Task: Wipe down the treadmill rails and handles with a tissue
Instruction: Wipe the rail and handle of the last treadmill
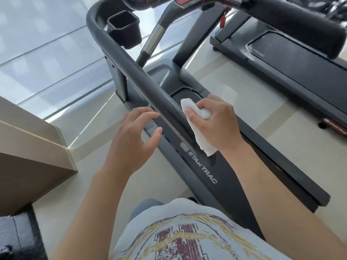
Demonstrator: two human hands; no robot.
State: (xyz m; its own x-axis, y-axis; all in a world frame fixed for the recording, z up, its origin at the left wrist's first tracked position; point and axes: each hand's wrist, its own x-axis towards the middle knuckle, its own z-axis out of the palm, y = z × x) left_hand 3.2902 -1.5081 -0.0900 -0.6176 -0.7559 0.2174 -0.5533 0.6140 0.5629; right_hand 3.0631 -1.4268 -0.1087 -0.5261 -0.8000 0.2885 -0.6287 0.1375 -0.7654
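- Pressing a white tissue (199,117) against the grey treadmill rail (150,81), the right hand (216,122) grips it with curled fingers.
- Left hand (135,136) hovers beside the rail, fingers spread, empty.

just one head cam, tilted, looking down close over the treadmill rail (150,79), floor (216,72) beyond.
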